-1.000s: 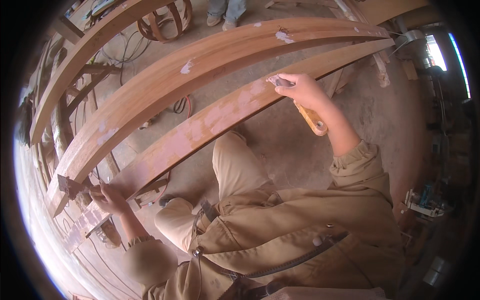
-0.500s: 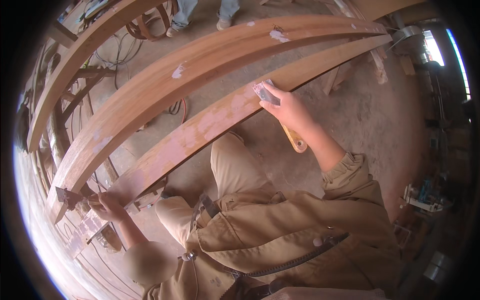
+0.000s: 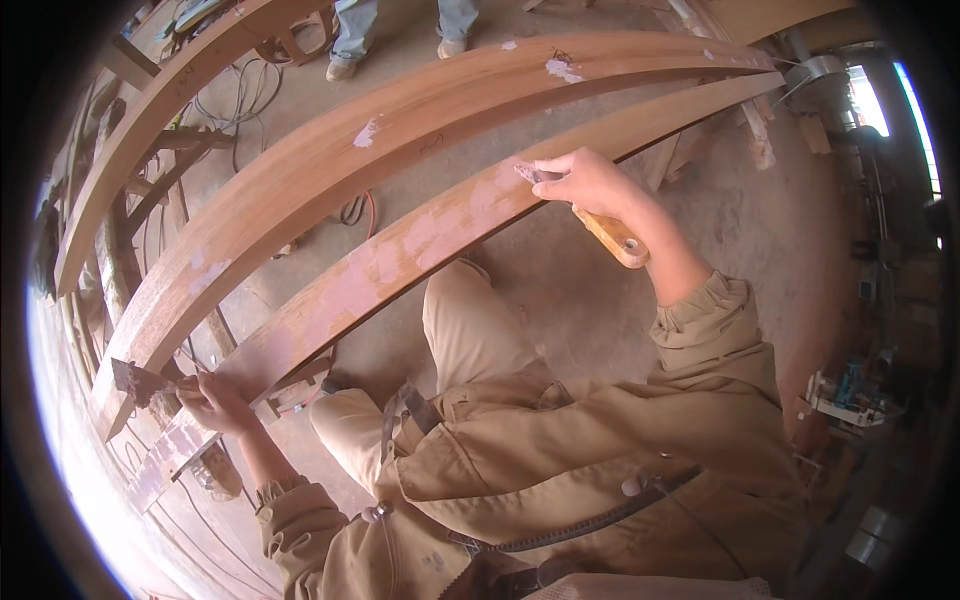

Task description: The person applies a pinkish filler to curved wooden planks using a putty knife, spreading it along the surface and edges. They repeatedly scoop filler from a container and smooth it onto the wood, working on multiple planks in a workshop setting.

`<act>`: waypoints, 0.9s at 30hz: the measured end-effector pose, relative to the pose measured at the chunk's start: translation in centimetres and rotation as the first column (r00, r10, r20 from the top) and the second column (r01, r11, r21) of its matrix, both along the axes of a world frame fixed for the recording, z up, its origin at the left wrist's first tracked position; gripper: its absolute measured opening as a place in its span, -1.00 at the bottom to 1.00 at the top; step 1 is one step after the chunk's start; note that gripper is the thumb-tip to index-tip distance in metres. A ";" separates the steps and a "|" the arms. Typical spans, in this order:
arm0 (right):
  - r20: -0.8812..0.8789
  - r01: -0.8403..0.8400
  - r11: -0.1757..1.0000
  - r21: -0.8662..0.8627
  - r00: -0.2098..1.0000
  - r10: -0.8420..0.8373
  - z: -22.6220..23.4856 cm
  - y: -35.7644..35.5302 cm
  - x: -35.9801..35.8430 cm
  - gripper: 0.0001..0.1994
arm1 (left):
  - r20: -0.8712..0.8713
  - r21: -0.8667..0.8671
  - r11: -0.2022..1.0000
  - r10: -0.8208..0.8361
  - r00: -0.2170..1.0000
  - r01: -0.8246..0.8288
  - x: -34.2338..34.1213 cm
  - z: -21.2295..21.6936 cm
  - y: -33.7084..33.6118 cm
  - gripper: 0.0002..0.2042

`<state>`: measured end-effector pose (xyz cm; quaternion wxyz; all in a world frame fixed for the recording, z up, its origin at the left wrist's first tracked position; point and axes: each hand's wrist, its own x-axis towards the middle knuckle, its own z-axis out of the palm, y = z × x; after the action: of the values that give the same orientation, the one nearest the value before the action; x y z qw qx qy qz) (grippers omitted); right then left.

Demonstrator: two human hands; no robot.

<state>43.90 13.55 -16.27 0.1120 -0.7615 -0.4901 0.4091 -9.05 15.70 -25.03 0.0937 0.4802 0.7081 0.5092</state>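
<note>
Across the middle runs a long curved wooden beam [image 3: 645, 135], with patches of pinkish filler [image 3: 430, 235] smeared along its upper face. My right hand [image 3: 598, 190] is closed around a putty knife [image 3: 612, 238]; its wooden handle sticks out below the palm. The knife's blade, with filler on it, is at the beam's surface by the right end of the patches. At the lower left, my left hand [image 3: 225, 410] grips a second, wider scraper [image 3: 140, 384] loaded with filler. It is held over the beam's left end.
A thicker curved beam [image 3: 300, 165] with filler spots lies just beyond, and another curved timber [image 3: 160, 95] at far left. Cables [image 3: 240, 95] lie on the floor. Another person's legs [image 3: 350, 35] stand at the top. Machinery [image 3: 850, 400] is at the right.
My right hand has shifted slightly right and turned, so the blade shows more edge-on and the handle has swung right. My left hand and its scraper have barely moved.
</note>
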 end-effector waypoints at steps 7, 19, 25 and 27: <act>-0.096 0.063 0.998 0.001 0.993 -0.063 0.4 0.8 0.3 -0.61 | 0.018 -0.011 0.999 0.045 0.999 -0.045 -0.2 -0.8 0.4 -0.81; -0.119 0.216 0.969 0.123 0.972 -0.202 -1.8 -4.8 0.0 -0.52 | -0.071 -0.083 0.994 0.071 0.995 -0.077 -1.7 -1.4 0.4 -0.63; -0.116 0.143 0.983 0.114 0.985 -0.129 -2.7 -5.7 1.0 -0.52 | -0.173 -0.051 0.995 0.078 0.982 -0.088 -2.6 -1.8 0.5 -0.61; -0.150 0.159 0.980 0.117 0.979 -0.141 -1.3 -4.1 1.4 -0.54 | -0.131 -0.003 0.995 0.096 0.987 -0.097 -1.7 -1.3 0.4 -0.66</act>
<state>45.25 9.46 -17.54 0.2259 -0.7567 -0.4473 0.4199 -10.76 16.11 -26.33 0.0247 0.4773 0.7375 0.4772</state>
